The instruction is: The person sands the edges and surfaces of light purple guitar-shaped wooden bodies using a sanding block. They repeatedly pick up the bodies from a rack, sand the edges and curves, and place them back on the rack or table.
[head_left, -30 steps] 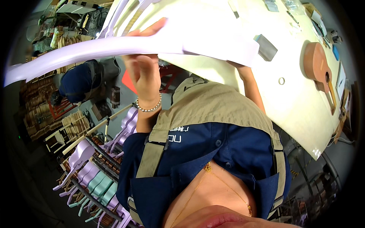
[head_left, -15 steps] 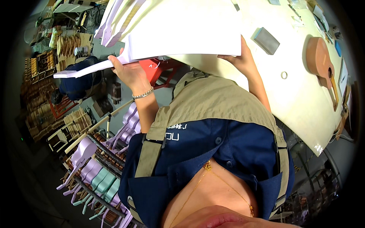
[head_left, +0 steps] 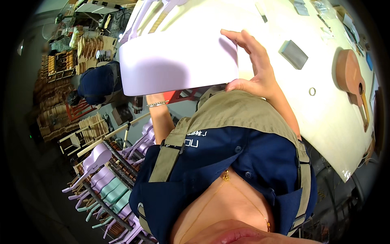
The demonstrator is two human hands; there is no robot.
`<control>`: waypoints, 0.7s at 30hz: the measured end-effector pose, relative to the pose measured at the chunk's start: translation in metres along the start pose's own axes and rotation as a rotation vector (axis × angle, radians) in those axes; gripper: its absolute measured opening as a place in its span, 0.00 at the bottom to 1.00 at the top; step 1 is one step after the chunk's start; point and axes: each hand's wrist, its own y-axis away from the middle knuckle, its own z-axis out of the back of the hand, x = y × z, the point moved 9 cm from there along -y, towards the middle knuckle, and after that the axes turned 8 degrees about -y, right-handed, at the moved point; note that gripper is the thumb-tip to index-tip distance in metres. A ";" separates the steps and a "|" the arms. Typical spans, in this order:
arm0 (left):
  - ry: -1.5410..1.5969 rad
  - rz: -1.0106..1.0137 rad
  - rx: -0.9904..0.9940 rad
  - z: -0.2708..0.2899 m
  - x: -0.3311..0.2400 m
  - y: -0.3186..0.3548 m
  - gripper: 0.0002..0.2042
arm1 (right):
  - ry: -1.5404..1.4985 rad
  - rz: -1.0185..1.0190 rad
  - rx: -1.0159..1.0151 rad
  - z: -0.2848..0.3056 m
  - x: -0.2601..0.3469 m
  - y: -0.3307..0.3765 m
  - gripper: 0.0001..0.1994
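A lavender ukulele body is held up in front of me, its broad curved side facing me. My right hand grips its right end, fingers over the upper edge and thumb at the lower edge. Only the wrist of my left hand, with a beaded bracelet, shows below the body. The fingers of that hand and the ukulele's neck are hidden behind it. Other lavender necks lie on the pale table beyond.
On the table to the right are a grey block, a small ring and a brown ukulele. Lavender and mint-green ukuleles hang on a rack at lower left. Another person bends over at the left.
The ukulele has turned, so its neck, earlier pointing left in my left hand, is now hidden behind the body. My right hand has shifted from beneath the edge to spread around the end.
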 end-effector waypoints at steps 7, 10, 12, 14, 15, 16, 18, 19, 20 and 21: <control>0.154 0.184 0.144 -0.007 0.021 0.021 0.16 | 0.435 0.023 -0.038 0.030 -0.017 0.013 0.30; -0.058 -0.066 -0.215 0.030 0.002 0.017 0.14 | 0.113 -0.234 -0.095 0.050 -0.063 0.043 0.37; -0.020 -0.016 -0.261 0.016 0.008 0.009 0.06 | -0.040 -0.356 -0.173 0.049 -0.086 0.065 0.44; -0.121 -0.246 -0.502 0.027 -0.006 0.011 0.07 | -0.163 -0.543 -0.240 0.047 -0.115 0.084 0.58; -0.089 -0.331 -0.497 0.014 -0.004 0.012 0.08 | -0.190 -0.613 -0.272 0.051 -0.129 0.097 0.59; -0.058 -0.418 -0.491 0.002 -0.005 0.014 0.10 | -0.204 -0.627 -0.293 0.054 -0.135 0.102 0.59; -0.195 -0.405 -0.408 -0.009 -0.003 0.013 0.12 | -0.240 -0.660 -0.333 0.058 -0.144 0.111 0.59; -0.272 -0.415 -0.370 -0.011 -0.005 0.011 0.12 | -0.236 -0.602 -0.339 0.058 -0.143 0.110 0.59; -0.349 -0.424 -0.331 -0.013 -0.006 0.009 0.13 | -0.231 -0.544 -0.345 0.060 -0.140 0.109 0.58; -0.305 -0.430 -0.338 -0.015 -0.006 0.009 0.15 | -0.152 -0.505 -0.327 0.063 -0.137 0.106 0.58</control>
